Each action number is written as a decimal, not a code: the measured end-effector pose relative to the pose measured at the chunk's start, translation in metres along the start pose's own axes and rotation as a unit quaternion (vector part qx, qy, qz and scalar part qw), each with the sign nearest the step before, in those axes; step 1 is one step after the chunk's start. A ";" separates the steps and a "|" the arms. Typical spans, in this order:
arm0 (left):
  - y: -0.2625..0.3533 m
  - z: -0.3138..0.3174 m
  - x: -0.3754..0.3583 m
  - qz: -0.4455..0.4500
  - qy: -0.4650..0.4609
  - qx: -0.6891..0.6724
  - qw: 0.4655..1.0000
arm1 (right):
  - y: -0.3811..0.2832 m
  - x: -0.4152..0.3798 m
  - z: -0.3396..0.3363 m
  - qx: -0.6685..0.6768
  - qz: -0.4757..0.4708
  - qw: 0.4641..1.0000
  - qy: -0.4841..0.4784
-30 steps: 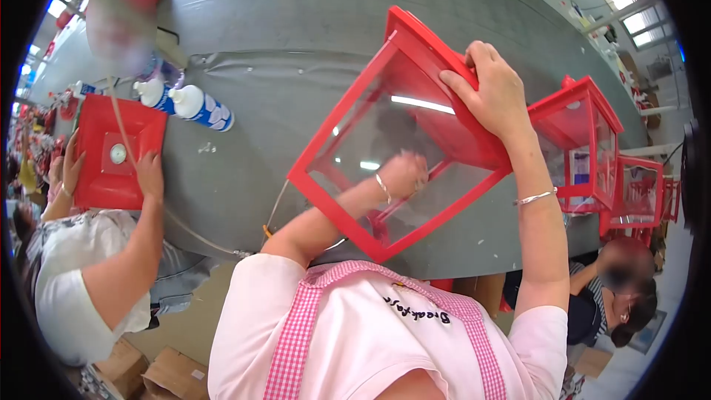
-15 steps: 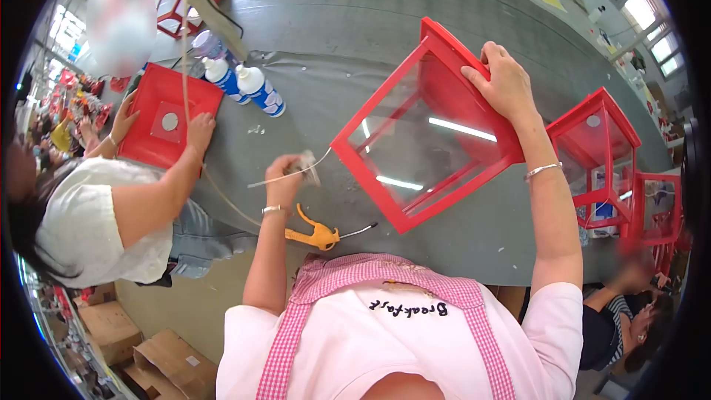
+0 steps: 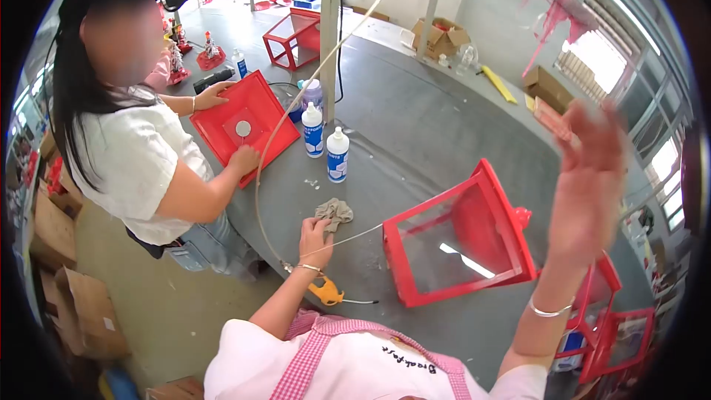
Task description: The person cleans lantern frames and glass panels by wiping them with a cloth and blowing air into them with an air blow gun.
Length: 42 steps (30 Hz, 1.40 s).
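Note:
A red lantern-like frame with clear panes (image 3: 459, 241) lies tilted on the grey table in front of me. My left hand (image 3: 317, 243) is left of it, its fingers bent against the near edge of a crumpled grey cloth (image 3: 335, 212). A thin white cord (image 3: 359, 235) runs from the frame's corner to this hand. My right hand (image 3: 592, 178) is raised at the right, apart from the frame; motion smears its fingers. By my left wrist lies a yellow-orange air blow gun (image 3: 326, 292) with a thin metal nozzle.
Two blue-and-white bottles (image 3: 337, 155) stand beyond the cloth. At the left, a co-worker holds a red square panel (image 3: 241, 127). A pale hose (image 3: 278, 122) hangs across the view near a metal post (image 3: 331, 44). More red frames (image 3: 626, 341) stand at the right.
My right hand has let go of the red frame and lifted away. The frame now lies lower on the table. My view has swung up and left. The cloth has come down to the table.

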<state>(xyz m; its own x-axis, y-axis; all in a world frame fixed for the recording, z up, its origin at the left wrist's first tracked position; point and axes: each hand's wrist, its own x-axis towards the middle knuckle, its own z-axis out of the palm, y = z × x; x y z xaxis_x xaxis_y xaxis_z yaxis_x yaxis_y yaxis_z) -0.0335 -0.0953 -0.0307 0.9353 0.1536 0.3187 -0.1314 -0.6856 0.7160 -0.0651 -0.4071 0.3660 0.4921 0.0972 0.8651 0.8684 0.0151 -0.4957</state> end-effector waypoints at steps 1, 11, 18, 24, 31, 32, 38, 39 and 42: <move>0.004 0.000 -0.002 0.007 0.009 -0.008 1.000 | -0.011 0.006 0.005 0.084 -0.032 0.995 0.030; -0.004 0.005 -0.012 -0.003 0.005 -0.023 1.000 | -0.011 0.041 0.050 0.344 -0.069 0.920 -0.177; -0.023 0.019 -0.006 -0.018 0.020 -0.004 1.000 | 0.033 0.015 0.066 0.189 0.169 0.967 -0.036; -0.029 0.028 0.001 -0.017 0.011 0.007 1.000 | 0.018 0.003 0.057 0.124 0.329 0.892 -0.284; -0.032 0.023 -0.005 -0.043 0.020 -0.019 0.999 | 0.003 -0.008 -0.031 0.293 0.021 0.946 -0.133; -0.039 0.021 -0.005 -0.016 -0.037 0.009 0.999 | -0.003 -0.005 -0.036 0.383 0.045 0.921 -0.062; -0.038 0.002 -0.036 0.105 -0.216 0.096 0.966 | 0.084 -0.083 -0.073 -0.612 0.150 0.709 -0.318; -0.034 -0.002 -0.037 0.106 -0.214 0.096 0.966 | 0.094 -0.099 -0.091 -0.612 0.148 0.709 -0.317; -0.026 -0.018 -0.052 0.133 -0.242 0.146 0.950 | 0.115 -0.134 -0.126 -0.527 0.267 0.803 -0.079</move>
<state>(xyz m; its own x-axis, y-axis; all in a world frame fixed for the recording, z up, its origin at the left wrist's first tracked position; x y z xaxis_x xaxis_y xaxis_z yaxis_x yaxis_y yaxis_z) -0.0852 -0.0726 -0.0544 0.9327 -0.3492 0.0904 -0.3532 -0.8330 0.4258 -0.0237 -0.5437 0.2024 0.8704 -0.0643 0.4882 0.1463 -0.9129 -0.3811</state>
